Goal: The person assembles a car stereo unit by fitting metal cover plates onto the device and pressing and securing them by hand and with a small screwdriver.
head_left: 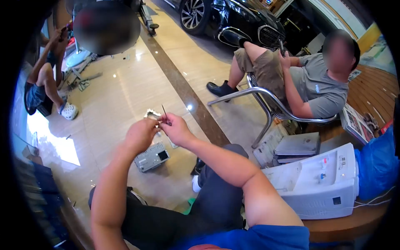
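Observation:
My left hand (142,132) and my right hand (176,130) meet in front of me, above the floor. Out of my right hand's closed fingers sticks a thin dark pointed tool (163,109), tip upward; its exact kind does not show. The fingertips of my left hand are pinched close against the right ones, and whatever they hold is too small to make out. Just beyond the hands a pale, jagged piece (152,112) shows, partly hidden. Below them a silver metal box (151,157), like a car stereo unit, lies on the tiled floor.
A seated person (321,79) with a phone occupies a metal-framed chair (266,93) at right. Nearer stands a white water dispenser (316,183) beside a blue bag (377,162). Another person (46,79) sits at far left. A black car (237,21) is parked behind.

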`<state>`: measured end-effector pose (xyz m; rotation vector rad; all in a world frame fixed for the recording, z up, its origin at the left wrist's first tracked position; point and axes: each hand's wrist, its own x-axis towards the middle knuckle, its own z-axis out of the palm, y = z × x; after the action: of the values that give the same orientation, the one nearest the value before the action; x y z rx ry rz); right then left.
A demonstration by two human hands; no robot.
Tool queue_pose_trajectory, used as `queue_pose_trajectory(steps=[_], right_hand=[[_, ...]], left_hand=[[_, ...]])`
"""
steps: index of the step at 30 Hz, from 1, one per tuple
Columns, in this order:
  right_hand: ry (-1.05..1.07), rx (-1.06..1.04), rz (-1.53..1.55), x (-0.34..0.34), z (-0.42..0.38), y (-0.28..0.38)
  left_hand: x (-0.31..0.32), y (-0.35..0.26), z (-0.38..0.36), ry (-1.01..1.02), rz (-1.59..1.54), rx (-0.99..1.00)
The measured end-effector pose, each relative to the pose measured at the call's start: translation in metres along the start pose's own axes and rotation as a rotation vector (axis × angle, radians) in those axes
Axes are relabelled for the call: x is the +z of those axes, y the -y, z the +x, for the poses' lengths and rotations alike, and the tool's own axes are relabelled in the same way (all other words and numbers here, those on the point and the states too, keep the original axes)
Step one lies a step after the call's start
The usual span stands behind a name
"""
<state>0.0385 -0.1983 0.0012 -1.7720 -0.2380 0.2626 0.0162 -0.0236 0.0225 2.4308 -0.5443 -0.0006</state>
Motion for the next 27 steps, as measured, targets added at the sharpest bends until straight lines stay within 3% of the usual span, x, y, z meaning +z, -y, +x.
queue_pose_trajectory(steps=[5,14,16,19,27], right_hand=[[-0.048,-0.098,0.053,0.017,0.016,0.006],[-0.062,-0.243,-0.031,0.015,0.016,0.026],[-0.027,-0.276,-0.223,0.009,0.015,0.033],[-0.021,-0.298,-0.280,0.006,0.021,0.029],[0.039,-0.229,-0.291,-0.008,0.022,0.026]], left_hand=[[-0.008,-0.003,-0.001,-0.232,-0.054,-0.083],[-0.015,0.000,-0.003,-0.305,0.034,-0.098],[-0.014,0.003,-0.002,-0.312,0.026,-0.104],[-0.009,0.004,-0.001,-0.337,0.018,-0.118],[0.000,-0.002,0.006,-0.329,0.049,-0.110]])
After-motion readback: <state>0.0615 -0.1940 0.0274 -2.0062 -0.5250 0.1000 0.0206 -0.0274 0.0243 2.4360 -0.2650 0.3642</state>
